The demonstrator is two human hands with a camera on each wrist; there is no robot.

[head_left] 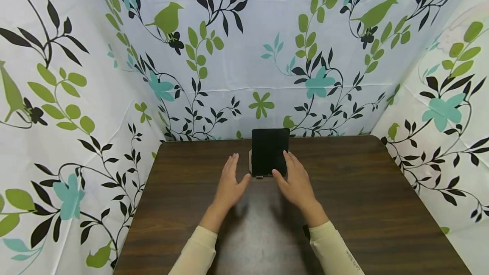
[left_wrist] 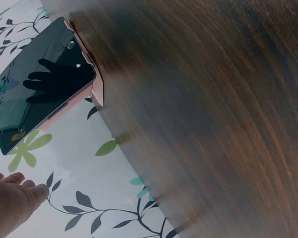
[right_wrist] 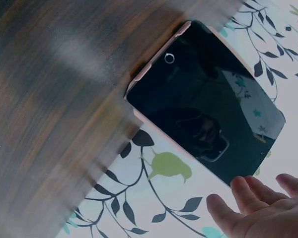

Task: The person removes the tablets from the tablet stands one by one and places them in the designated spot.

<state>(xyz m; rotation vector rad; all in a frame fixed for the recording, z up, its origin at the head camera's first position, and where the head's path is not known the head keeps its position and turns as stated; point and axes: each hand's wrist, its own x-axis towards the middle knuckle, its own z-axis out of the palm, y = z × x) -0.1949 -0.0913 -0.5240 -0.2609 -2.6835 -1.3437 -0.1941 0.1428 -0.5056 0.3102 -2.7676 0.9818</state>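
Observation:
A black-screened tablet (head_left: 270, 152) stands tilted up near the far edge of the table, with a pinkish case or stand (left_wrist: 98, 91) showing behind and below it. My left hand (head_left: 228, 186) is held to its left, fingers straight and apart from it, holding nothing. On the other side, my right hand (head_left: 299, 183) has its fingers extended close to the tablet's right edge; whether the fingertips touch it I cannot tell. In the right wrist view the screen (right_wrist: 208, 104) is dark and reflects the surroundings, and a round button shows near its lower edge.
The dark wooden table (head_left: 363, 207) ends just behind the tablet. Hanging cloth (head_left: 244, 67) with leaves, birds and flowers surrounds the far side and both sides.

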